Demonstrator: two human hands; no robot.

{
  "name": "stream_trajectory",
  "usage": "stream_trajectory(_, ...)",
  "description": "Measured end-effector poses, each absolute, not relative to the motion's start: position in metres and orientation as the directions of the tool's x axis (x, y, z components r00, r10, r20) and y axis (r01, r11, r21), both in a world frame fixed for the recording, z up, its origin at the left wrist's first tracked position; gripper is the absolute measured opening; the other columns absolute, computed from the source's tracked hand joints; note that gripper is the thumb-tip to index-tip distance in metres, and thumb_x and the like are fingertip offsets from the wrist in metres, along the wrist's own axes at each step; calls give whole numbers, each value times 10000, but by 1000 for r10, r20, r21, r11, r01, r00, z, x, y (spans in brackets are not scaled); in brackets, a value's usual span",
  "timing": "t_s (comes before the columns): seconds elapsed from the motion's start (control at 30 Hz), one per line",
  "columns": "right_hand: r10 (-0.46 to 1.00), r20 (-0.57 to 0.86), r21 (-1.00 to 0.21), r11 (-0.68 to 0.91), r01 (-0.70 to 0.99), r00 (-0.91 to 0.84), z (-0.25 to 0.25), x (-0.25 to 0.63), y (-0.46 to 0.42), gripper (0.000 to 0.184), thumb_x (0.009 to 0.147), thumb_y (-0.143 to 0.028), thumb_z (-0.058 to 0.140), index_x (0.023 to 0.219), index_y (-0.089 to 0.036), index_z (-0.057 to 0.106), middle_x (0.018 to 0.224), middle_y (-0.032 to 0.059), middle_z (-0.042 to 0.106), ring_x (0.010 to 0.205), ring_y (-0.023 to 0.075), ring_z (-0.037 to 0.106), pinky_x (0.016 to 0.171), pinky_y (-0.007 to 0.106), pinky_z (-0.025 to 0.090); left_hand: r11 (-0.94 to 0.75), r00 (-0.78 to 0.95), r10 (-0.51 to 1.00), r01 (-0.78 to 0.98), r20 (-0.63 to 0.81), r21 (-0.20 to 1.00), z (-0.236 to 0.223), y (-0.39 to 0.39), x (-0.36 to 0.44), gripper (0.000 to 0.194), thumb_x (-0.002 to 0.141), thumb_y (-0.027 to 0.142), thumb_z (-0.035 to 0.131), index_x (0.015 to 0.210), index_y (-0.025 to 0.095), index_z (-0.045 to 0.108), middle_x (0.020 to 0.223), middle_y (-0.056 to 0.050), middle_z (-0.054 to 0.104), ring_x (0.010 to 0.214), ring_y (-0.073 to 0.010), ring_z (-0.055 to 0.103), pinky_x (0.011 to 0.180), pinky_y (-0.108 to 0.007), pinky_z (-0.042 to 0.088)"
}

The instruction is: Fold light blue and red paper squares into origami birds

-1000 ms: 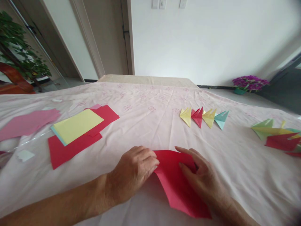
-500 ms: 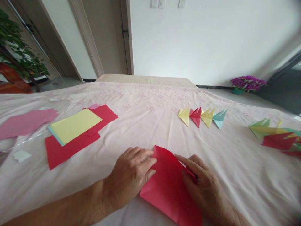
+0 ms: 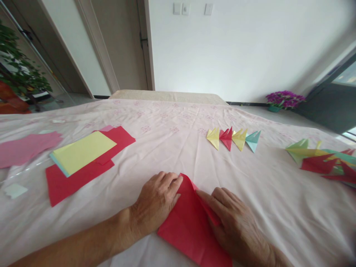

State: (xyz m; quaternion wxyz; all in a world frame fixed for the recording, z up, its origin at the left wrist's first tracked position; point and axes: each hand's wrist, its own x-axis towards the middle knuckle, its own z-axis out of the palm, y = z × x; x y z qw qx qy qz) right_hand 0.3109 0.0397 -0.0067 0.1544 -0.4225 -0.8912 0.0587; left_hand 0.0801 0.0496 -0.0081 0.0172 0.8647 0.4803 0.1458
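Note:
A sheet of red paper (image 3: 187, 218) lies on the cloth before me, its right edge turned up and folding over toward the middle. My left hand (image 3: 158, 200) is at its upper left edge, fingertips near the top corner. On the right side, my right hand (image 3: 232, 218) pinches the lifted edge between thumb and forefinger, and the forefinger lies along the flap. Part of the sheet's right side is hidden beneath that hand.
Yellow, light blue and red sheets (image 3: 86, 152) are stacked at the left, beside pink paper (image 3: 27, 148). Several folded paper pieces (image 3: 226, 138) stand in a row at the right. More coloured folded pieces (image 3: 322, 157) lie farther right on the floral tablecloth (image 3: 172, 129).
The right edge of the red paper is folded farther inward, with my right hand moving left along with it. My left hand has closed in at the top corner. The view has shifted slightly.

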Motion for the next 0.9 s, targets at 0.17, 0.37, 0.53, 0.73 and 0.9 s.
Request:
stream_trajectory(0.17, 723, 247, -207, 690, 694, -645, -2, 310, 40, 416, 837, -98, 439, 1213, -179, 596, 846, 80, 579, 731, 196, 531, 642, 324, 470, -507, 472, 854, 850, 217, 144, -9, 52, 83, 329, 916, 158, 492, 1244, 159, 517, 1144, -86, 583, 1000, -243, 545, 892, -422, 496)
stream_trajectory(0.37, 647, 311, -198, 761, 618, -697, -8, 312, 43, 496, 844, -24, 404, 1298, -160, 550, 1276, 123, 593, 1148, 246, 539, 928, 407, 505, -504, 466, 854, 851, 230, 146, -10, 53, 82, 287, 927, 153, 471, 1208, 175, 525, 1102, -78, 581, 976, -230, 549, 880, -413, 497)
stream_trajectory(0.53, 597, 293, -153, 800, 580, -747, -11, 312, 44, 500, 860, -25, 414, 1335, -131, 529, 1383, 122, 536, 1308, 262, 449, 1022, 452, 469, -494, 458, 860, 857, 225, 145, -9, 55, 83, 294, 924, 140, 473, 1210, 188, 526, 1081, -71, 582, 960, -222, 557, 871, -405, 495)
stream_trajectory(0.73, 586, 259, -159, 810, 564, -768, -7, 310, 44, 456, 890, -52, 431, 1329, -124, 536, 1394, 129, 522, 1304, 254, 465, 1053, 469, 447, -474, 441, 871, 871, 217, 133, -8, 55, 83, 262, 921, 148, 481, 1171, 187, 551, 1053, -67, 591, 946, -225, 563, 859, -405, 493)
stream_trajectory(0.9, 576, 296, -178, 817, 549, -762, -5, 309, 44, 452, 882, -61, 459, 1319, -135, 547, 1355, 138, 558, 1271, 245, 505, 1049, 463, 454, -476, 440, 867, 870, 233, 129, -10, 57, 83, 266, 913, 152, 494, 1173, 172, 545, 1070, -73, 599, 961, -235, 559, 866, -413, 489)
